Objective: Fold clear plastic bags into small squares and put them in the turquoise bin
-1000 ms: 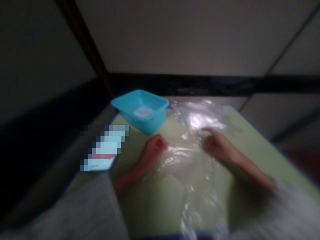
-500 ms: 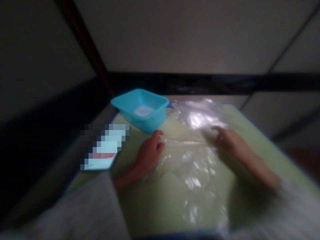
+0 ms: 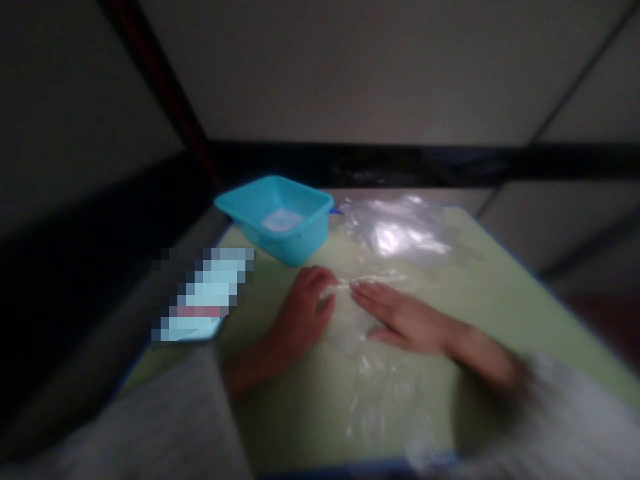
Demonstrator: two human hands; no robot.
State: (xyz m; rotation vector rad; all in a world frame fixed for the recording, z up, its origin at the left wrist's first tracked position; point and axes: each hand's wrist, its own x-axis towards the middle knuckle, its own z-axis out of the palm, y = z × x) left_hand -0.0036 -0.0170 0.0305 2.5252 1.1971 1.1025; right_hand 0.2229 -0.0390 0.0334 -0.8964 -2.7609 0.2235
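Note:
A clear plastic bag (image 3: 370, 380) lies on the yellow-green tabletop (image 3: 300, 427), stretching down to its front edge. My left hand (image 3: 307, 310) pinches the upper left corner of this bag between thumb and fingers. Flat across the bag's upper part rests my right hand (image 3: 400, 317), fingers stretched out, thumb apart, with its fingertips close to the left hand. Beyond the hands sits a shiny heap of clear plastic bags (image 3: 400, 230); how many is too blurred to tell.
At the back left stands a turquoise plastic basin (image 3: 305, 243) with a whitish piece inside. A pale, pixelated flat item (image 3: 210, 293) lies at the table's left edge. Panelled walls (image 3: 350, 73) rise behind the table.
My right hand has come from the bag's right side leftward onto its upper part and flattened there. The left hand keeps its pinch on the corner.

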